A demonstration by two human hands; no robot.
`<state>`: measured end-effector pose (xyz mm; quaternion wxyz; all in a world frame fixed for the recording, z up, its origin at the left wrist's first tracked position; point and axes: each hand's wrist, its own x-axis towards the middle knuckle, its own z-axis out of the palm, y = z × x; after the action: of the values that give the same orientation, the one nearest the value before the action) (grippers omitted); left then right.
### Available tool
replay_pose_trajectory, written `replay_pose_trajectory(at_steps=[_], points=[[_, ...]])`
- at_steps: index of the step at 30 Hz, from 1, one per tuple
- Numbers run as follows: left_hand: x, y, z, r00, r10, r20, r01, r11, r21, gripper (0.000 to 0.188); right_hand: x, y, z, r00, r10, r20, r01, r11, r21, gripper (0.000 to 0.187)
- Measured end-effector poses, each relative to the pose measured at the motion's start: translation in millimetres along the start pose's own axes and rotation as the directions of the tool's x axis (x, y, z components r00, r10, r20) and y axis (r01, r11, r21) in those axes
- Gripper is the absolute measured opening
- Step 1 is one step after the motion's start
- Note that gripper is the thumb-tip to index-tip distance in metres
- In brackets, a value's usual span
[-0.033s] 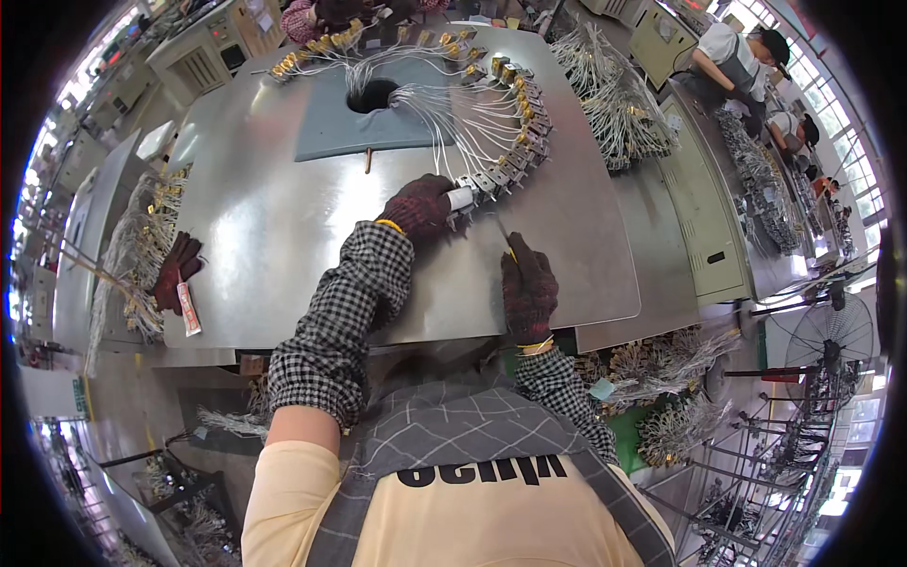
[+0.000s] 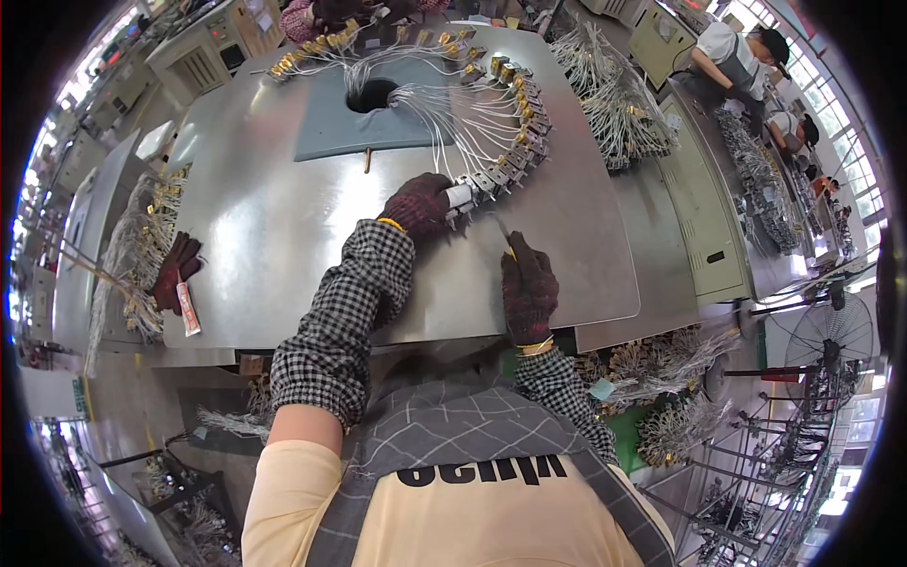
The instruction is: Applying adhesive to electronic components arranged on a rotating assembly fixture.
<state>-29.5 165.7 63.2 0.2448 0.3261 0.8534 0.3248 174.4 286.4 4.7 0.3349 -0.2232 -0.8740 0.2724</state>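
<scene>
My left hand (image 2: 419,204), in a dark red knitted glove, is closed at the near end of a curved row of small metal parts (image 2: 498,174) with thin pale wires. A white piece (image 2: 459,197) shows at its fingertips, against the last part of the row. My right hand (image 2: 529,293), gloved alike, is closed round a thin dark rod-like tool (image 2: 504,228). Its tip points towards the row, apart from the parts. The tool's handle is mostly hidden in the glove. The wires run to a dark round hole (image 2: 372,95) in a grey board (image 2: 331,134).
The metal table (image 2: 265,274) carries a spare glove (image 2: 177,272) and a white-and-red tube (image 2: 188,309) at its left edge. Bundles of wired parts (image 2: 619,104) lie to the right. Across the table a person's sleeves (image 2: 300,21) show. A fan (image 2: 829,331) stands at right.
</scene>
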Motion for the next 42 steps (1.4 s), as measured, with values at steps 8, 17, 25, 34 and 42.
replay_pose_trajectory(at_steps=[8,17,25,34,42], points=[[10,-9,5,1.0,-0.017,-0.007,0.015,0.978,-0.208,0.067,0,20,15,0.978,-0.169,0.124,0.153,0.979,0.133,0.033],[-1,-5,3,0.999,-0.018,-0.039,0.011,0.988,-0.154,0.067,-5,-12,0,0.97,-0.235,0.059,0.238,0.969,-0.068,0.031],[1,5,3,0.995,-0.097,-0.04,0.082,0.96,-0.268,0.062,4,0,7,0.956,-0.081,0.281,0.103,0.992,-0.066,0.035],[13,-9,32,0.985,0.044,-0.167,-0.057,0.996,-0.072,0.056,52,38,-46,0.836,-0.415,0.358,0.543,0.719,-0.434,0.025],[-41,-61,49,0.927,0.123,-0.355,-0.286,0.844,-0.454,0.032,94,-206,57,0.354,-0.884,0.306,0.775,0.461,0.433,0.031]])
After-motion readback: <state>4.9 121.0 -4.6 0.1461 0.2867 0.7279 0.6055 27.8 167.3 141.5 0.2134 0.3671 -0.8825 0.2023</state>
